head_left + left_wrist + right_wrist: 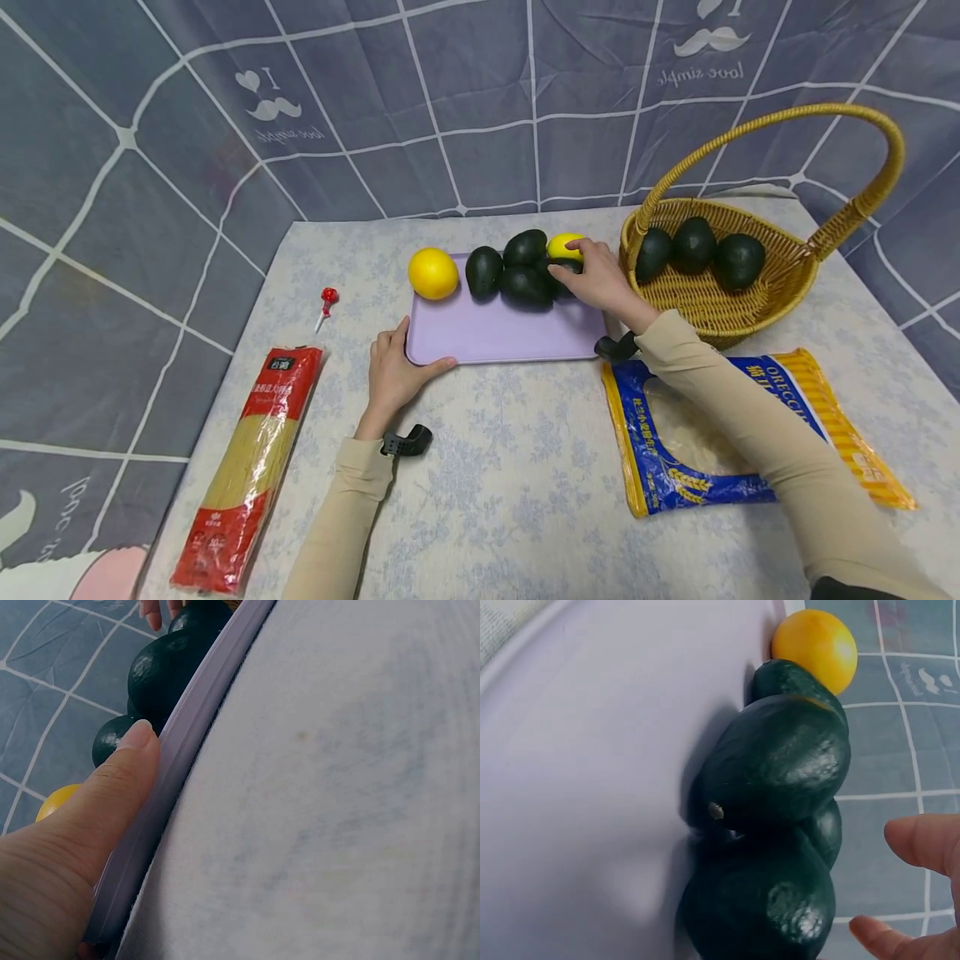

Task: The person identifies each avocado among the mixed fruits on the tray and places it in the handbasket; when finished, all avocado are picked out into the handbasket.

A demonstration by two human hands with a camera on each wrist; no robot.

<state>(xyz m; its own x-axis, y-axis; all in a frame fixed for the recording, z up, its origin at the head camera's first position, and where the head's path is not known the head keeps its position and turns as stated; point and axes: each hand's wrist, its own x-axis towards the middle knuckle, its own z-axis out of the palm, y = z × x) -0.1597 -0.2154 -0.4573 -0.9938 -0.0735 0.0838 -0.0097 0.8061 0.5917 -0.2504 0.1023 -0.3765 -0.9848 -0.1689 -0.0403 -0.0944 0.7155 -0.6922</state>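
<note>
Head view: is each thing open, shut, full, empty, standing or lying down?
Tray, flat, partly filled with avocados
Basket, upright, open-topped, avocados inside
Red pasta bag, lying flat, looks shut
Blue bag, lying flat, partly hidden, seal unclear
Lollipop, lying down
Left hand, touching tray
Right hand, fingers apart

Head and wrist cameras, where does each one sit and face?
Head: on the head, facing forward and down at the tray; left hand, right hand and sleeves show.
Left wrist: on that wrist, facing along the tray's near edge; thumb shows.
Right wrist: on that wrist, facing across avocados; fingertips show.
Both wrist views share tray and avocados.
</note>
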